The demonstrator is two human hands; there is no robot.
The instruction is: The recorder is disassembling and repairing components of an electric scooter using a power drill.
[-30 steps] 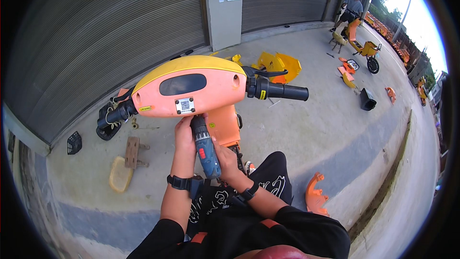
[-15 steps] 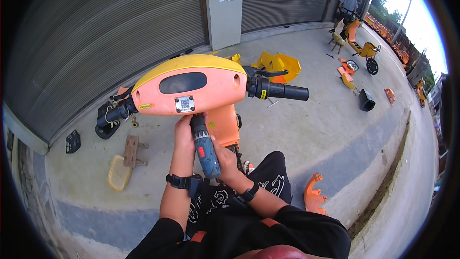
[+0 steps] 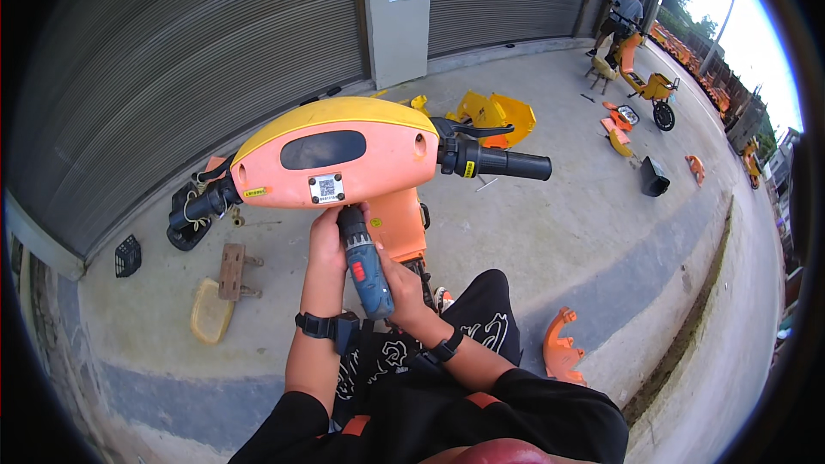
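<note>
The drill (image 3: 371, 282) lies in the middle of the frame, just below the pink-and-yellow cover (image 3: 391, 155). Its long axis runs steeply up the frame, leaning a little left at the top, so the black chuck (image 3: 352, 223) points at the cover's lower edge. That line from drill to cover is the relation that matters here: the chuck's front end sits right by the edge, below the white tag (image 3: 326, 189), though whether the bit meets a screw cannot be told (the cover hides the tip).

The right hand (image 3: 402, 288) grasps the drill from its right side, the fingers lying along the body; the handle itself is out of sight. It is the nearer hand to the drill's rear end. The left hand (image 3: 328, 241) is at the chuck's left side, nearer the front end, its fingers reaching up under the cover's edge. Whether those fingers clasp anything cannot be told, since the chuck and cover block the view.

To the right of the chuck, the orange panel (image 3: 400, 222) drops from beneath the cover, with the black grip (image 3: 516, 164) reaching out toward the right of the frame.
</note>
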